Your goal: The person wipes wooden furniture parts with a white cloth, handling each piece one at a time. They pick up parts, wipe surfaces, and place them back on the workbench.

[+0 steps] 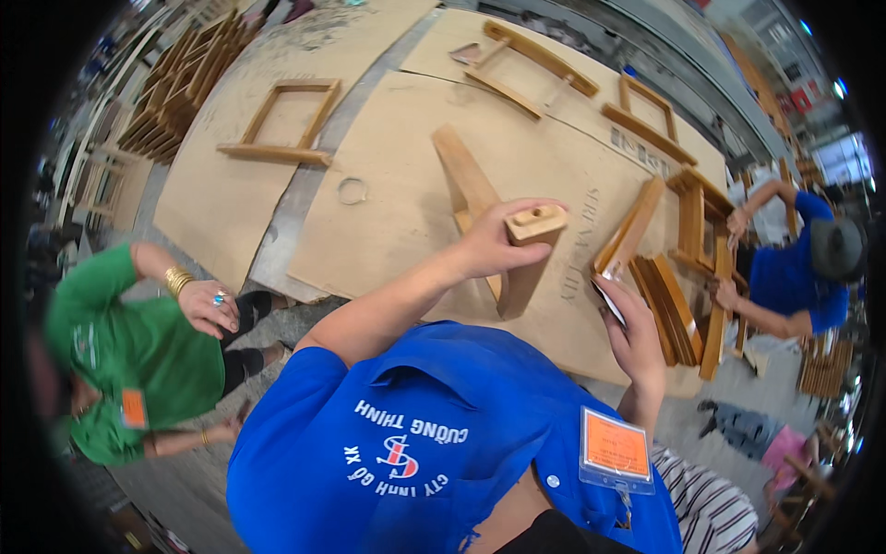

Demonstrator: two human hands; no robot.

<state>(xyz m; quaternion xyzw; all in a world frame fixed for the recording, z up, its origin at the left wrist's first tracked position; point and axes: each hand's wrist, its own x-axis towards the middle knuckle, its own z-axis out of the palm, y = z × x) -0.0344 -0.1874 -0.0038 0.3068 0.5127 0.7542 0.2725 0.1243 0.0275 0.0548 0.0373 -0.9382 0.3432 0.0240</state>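
Observation:
My left hand (pixel 494 247) is closed round the raised end of a wooden frame (pixel 528 282), which stands on edge on the cardboard-covered table. The end facing up has a small slot or hole in it. A second wide, pale brown leg (pixel 461 171) of the frame slants away beyond my hand. My right hand (pixel 637 337) is bent round a thin, flat piece (pixel 609 300) with a pale face, apart from the frame; its kind cannot be made out. Just beyond it lies a wooden bar (pixel 630 226) on the table.
Cardboard sheets (pixel 369 212) cover the table. Wooden frames (pixel 318 115) lie at the far left and far right, with stacked wooden slats (pixel 669 309) at right. A co-worker in blue (pixel 798 263) handles frames there. Someone in green (pixel 148 342) stands at left. A ring (pixel 352 191) lies on the cardboard.

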